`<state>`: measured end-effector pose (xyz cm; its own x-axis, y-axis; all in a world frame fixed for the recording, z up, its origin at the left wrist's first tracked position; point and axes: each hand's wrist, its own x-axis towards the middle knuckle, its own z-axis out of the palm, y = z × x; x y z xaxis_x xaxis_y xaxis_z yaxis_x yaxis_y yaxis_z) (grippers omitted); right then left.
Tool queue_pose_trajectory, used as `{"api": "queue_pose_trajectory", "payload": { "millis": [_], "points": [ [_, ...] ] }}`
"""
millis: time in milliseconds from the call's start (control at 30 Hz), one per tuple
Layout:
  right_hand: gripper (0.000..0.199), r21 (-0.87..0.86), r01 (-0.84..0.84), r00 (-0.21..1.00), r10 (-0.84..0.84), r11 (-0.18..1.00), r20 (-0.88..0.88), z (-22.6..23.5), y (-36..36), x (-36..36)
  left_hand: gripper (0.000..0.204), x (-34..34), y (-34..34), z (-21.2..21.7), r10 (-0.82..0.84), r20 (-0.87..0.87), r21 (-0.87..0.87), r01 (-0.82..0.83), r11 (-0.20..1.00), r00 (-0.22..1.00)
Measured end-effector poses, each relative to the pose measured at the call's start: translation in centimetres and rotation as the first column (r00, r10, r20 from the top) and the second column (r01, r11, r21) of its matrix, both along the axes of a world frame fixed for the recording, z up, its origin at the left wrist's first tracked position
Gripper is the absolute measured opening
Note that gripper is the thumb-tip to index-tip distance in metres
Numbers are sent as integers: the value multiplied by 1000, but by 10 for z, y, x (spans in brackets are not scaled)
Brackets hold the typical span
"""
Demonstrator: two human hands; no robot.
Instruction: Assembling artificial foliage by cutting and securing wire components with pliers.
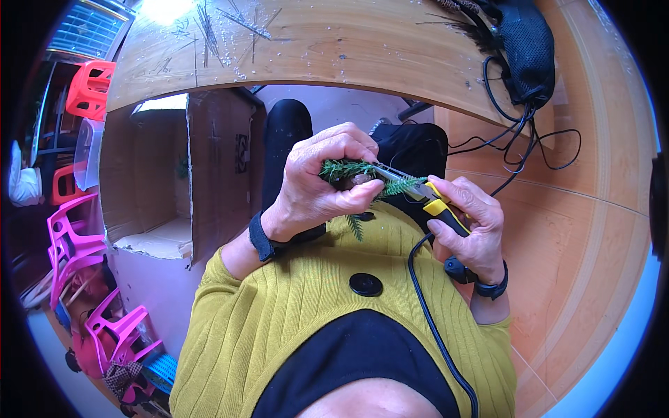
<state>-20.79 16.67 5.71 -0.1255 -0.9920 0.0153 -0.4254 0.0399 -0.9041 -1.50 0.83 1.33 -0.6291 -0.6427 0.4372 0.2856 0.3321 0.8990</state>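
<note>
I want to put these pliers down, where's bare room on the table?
The pliers could fit midway along the tabletop, mostly bare between scattered strands on the left and the black mesh bag on the right; both ends are crowded.

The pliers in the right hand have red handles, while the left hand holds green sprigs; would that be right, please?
Not quite: the head view shows that the pliers have yellow-and-black handles; the rest is right.

Wooden table (306, 63) — thin strands (207, 31), white crumbs (263, 33) scattered — black mesh bag (527, 45), right end.
</note>
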Motion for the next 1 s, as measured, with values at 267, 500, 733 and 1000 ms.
{"api": "queue_pose_trajectory", "payload": {
  "millis": [267,500,733,1000],
  "points": [
    [50,40,-7,997,4,999,81,2,1,0,23,1,0,3,-3,-16,-24,3,1000,1000],
    [50,-51,4,1000,-5,999,-27,4,1,5,23,3,1,4,-2,15,-49,2,999,1000],
    [49,-71,26,998,-29,997,-47,-1,4,8,25,3,-3,6,-35,30,-55,37,998,999],
    [49,-314,51,918,-168,948,-360,2,6,11,33,13,-7,4,106,-25,-194,-109,975,994]
  ]
}}
